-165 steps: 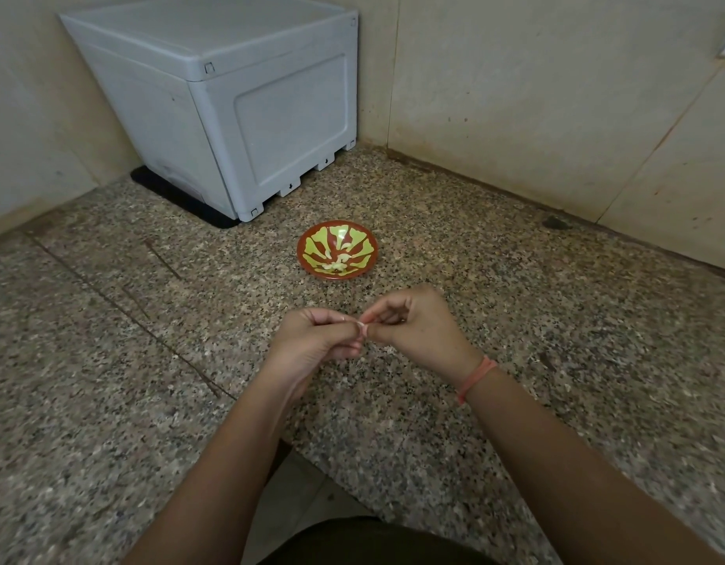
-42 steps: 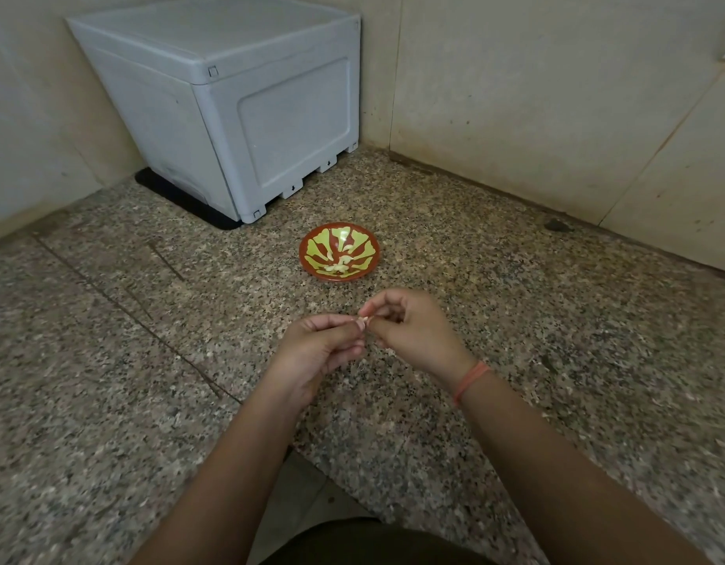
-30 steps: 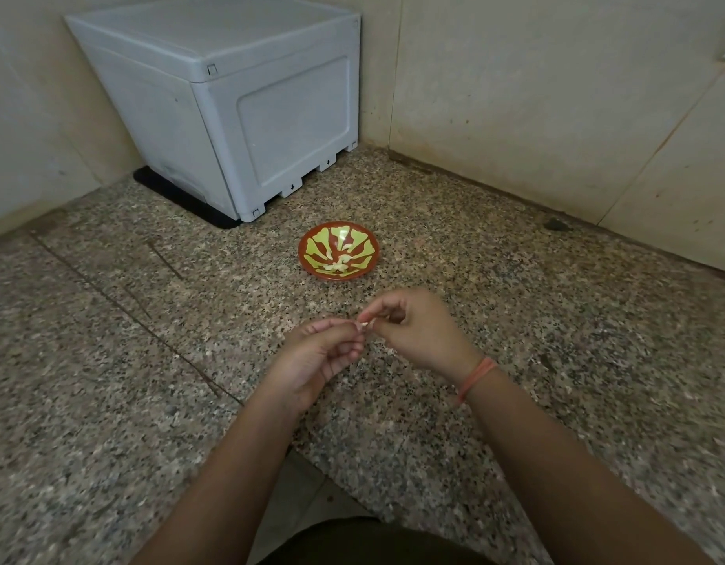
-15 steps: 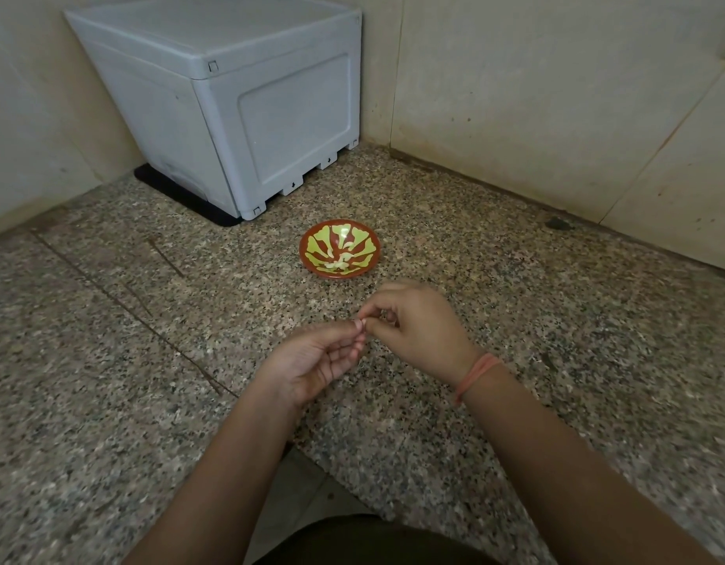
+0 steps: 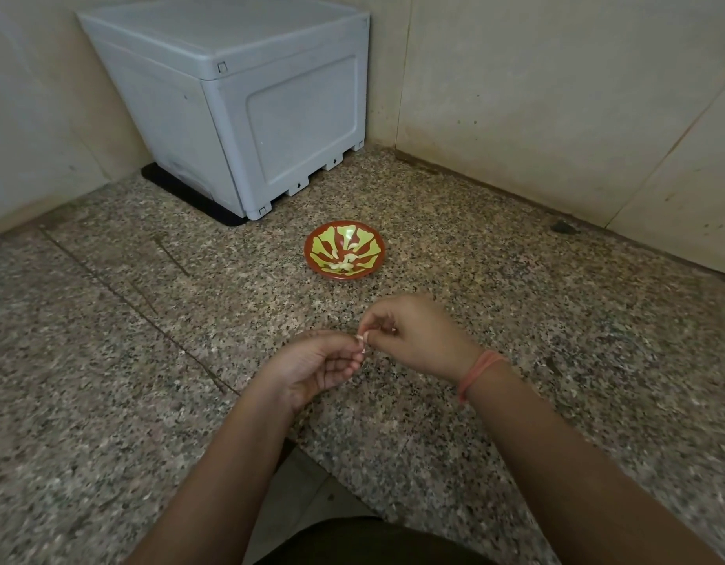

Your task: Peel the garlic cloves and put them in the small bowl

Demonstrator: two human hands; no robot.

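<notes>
The speckled worktop is closed in by walls at the back and right, and a grey box fills the far left corner. Its front edge notches in just below the wrists. Bare stone lies open on both sides of the hands. The small bowl, holding peeled cloves, sits mid-worktop, apart from the hands. The left hand and right hand meet fingertip to fingertip, each grip clamped on one garlic clove, held above the stone. The clove is too small to tell its long axis.
</notes>
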